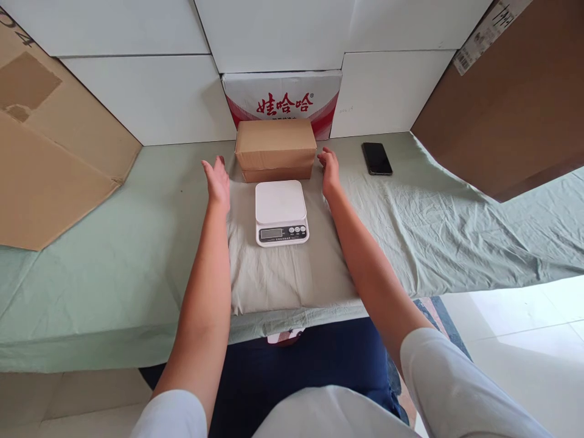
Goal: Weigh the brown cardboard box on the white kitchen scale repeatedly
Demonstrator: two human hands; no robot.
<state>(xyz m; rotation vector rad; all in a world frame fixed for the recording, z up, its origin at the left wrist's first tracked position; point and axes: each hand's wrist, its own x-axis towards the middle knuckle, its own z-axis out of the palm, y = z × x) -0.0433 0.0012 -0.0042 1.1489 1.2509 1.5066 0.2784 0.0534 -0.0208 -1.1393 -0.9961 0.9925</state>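
A small brown cardboard box [276, 149] sits at the back of the cloth-covered surface. Just in front of it lies a white digital kitchen scale [280, 204], its dark display and buttons facing me. My left hand [218, 182] is to the left of the box, fingers apart, with a gap to the cardboard. On the other side, my right hand [329, 170] is beside the box's right end, fingers loosely curved and apart from one another. Neither hand holds anything. Nothing rests on the scale's platform.
A black phone [377, 159] lies to the right. Large cardboard panels stand at the left [68, 152] and right [502, 103]. Behind the small box is a white and red printed carton [283, 91] against white panels [146, 97]. A wrinkled green cloth [137, 261] covers the surface.
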